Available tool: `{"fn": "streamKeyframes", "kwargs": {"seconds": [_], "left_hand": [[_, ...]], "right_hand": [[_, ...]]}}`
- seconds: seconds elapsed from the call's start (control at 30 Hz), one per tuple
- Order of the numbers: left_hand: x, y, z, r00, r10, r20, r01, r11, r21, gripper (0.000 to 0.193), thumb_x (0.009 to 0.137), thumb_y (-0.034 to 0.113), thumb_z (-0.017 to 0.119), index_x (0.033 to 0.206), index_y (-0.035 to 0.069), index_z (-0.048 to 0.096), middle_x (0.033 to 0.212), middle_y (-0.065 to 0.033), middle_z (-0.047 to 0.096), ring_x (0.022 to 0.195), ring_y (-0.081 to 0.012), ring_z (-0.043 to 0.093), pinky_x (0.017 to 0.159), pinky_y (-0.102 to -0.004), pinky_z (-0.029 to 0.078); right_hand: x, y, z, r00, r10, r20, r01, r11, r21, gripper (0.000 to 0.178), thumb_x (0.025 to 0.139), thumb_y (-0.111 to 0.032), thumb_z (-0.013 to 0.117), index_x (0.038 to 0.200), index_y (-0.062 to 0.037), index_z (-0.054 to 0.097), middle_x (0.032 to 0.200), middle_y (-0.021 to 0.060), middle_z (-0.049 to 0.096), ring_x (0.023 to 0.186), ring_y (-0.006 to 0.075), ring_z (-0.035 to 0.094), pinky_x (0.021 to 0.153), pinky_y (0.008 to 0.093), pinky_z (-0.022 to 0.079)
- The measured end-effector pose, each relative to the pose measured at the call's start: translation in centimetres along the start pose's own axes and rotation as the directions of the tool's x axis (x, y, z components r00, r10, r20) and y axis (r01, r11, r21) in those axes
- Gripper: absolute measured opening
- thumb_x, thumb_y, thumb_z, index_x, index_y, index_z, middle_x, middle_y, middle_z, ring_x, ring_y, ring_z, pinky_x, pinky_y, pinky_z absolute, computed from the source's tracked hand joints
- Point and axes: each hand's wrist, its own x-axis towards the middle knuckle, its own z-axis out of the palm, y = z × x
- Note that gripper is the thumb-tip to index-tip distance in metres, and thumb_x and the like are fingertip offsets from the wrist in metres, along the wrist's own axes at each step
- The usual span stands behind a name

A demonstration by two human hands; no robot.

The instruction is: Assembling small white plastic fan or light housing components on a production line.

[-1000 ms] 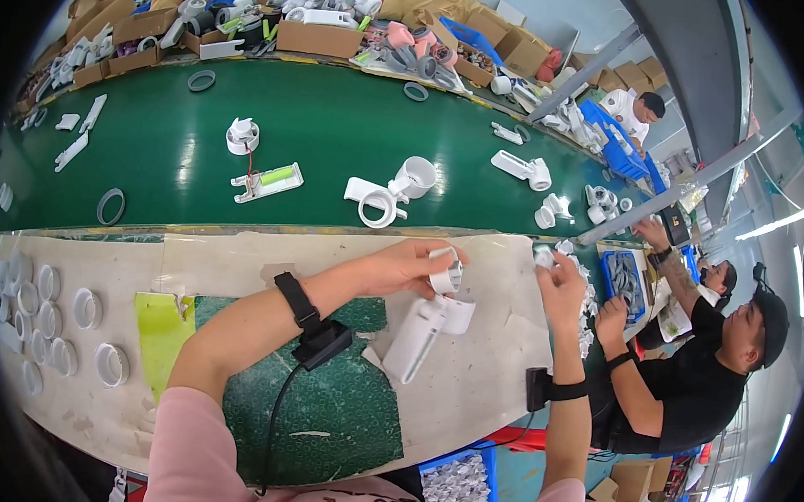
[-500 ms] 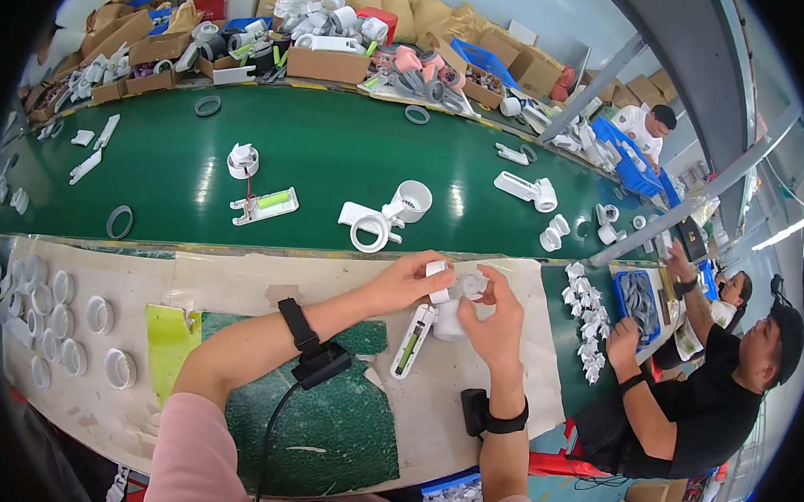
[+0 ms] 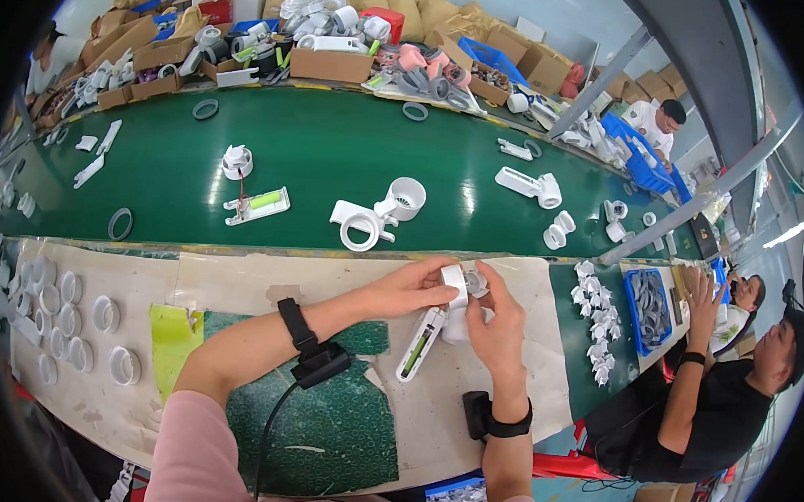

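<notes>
"Green belt (image 3: 317, 149) across the back at twelve o'clock, white parts scattered on it; nearer, a beige counter (image 3: 493, 425). Anything whole there?"

"Nothing I'd call whole. From the hands, loose rings (image 3: 123, 365) stand at nine o'clock, and white clips (image 3: 596, 318) lie in a trail at three."

"How do the hands stand?"

"Both nearly closed. The left hand (image 3: 423, 286) has thumb and fingers around a white collar (image 3: 455, 285); the right hand (image 3: 499, 327) pinches a clear cup (image 3: 474, 283) against the collar's three o'clock side."

"And the handle (image 3: 433, 319)?"

"Tilted, just below the hands at seven o'clock. Its green battery (image 3: 416, 352) is in; its open side has no cover on. I'd judge the cup and collar partly fitted at best."

"What can't you make out?"

"Whether the cup is seated or only touching: fingers hide the joint. A round part (image 3: 455, 330) is mostly behind the right hand, so I can't tell if it joins the handle, nor what supports the handle. White bits (image 3: 459, 501) at six o'clock are cut off by the lower edge."
</notes>
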Motion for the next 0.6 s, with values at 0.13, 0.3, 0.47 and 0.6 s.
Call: {"fn": "streamKeyframes", "kwargs": {"seconds": [0.13, 0.3, 0.47, 0.6], "left_hand": [[0.6, -0.4, 0.1, 0.996, 0.080, 0.040, -0.080, 0.997, 0.007, 0.046, 0.090, 0.013, 0.052, 0.130, 0.002, 0.033, 0.109, -0.0052, 0.051, 0.098, -0.0105, 0.050, 0.080, -0.0262, 0.046], [0.8, -0.2, 0.2, 0.996, 0.089, 0.021, -0.090, 0.996, 0.029, 0.045, 0.089, 0.013, 0.052, 0.129, 0.002, 0.034, 0.110, -0.0068, 0.051, 0.098, -0.0118, 0.050, 0.081, -0.0274, 0.046], [-0.9, -1.3, -1.8, 0.995, 0.087, -0.043, -0.082, 0.992, 0.093, 0.045, 0.088, 0.021, 0.056, 0.125, 0.002, 0.038, 0.112, -0.0087, 0.052, 0.100, -0.0154, 0.053, 0.082, -0.0291, 0.046], [0.4, -0.7, 0.5, 0.980, 0.194, -0.040, -0.186, 0.971, 0.151, 0.044, 0.083, 0.023, 0.062, 0.115, -0.001, 0.043, 0.100, -0.0076, 0.056, 0.089, -0.0126, 0.054, 0.075, -0.0288, 0.047]], "right_hand": [[0.2, 0.5, -0.3, 1.000, -0.009, -0.010, 0.010, 0.998, 0.056, 0.044, 0.074, 0.009, 0.050, 0.117, -0.0014, 0.051, 0.096, 0.0186, 0.061, 0.076, 0.0265, 0.063, 0.067, 0.0319, 0.051], [0.5, -0.1, -0.6, 1.000, 0.016, 0.022, -0.016, 0.999, 0.031, 0.044, 0.075, 0.010, 0.049, 0.117, -0.0024, 0.051, 0.099, 0.0179, 0.061, 0.080, 0.0264, 0.063, 0.070, 0.0319, 0.050], [0.7, 0.6, 2.3, 0.999, -0.040, 0.032, 0.042, 0.998, -0.043, 0.049, 0.076, 0.008, 0.049, 0.123, -0.0044, 0.047, 0.110, 0.0169, 0.058, 0.090, 0.0275, 0.061, 0.074, 0.0320, 0.050], [-0.5, 2.1, -0.3, 0.999, 0.040, 0.037, -0.041, 0.999, 0.013, 0.047, 0.080, 0.002, 0.048, 0.127, -0.0021, 0.043, 0.117, 0.0167, 0.055, 0.095, 0.0237, 0.059, 0.075, 0.0301, 0.049]]}}
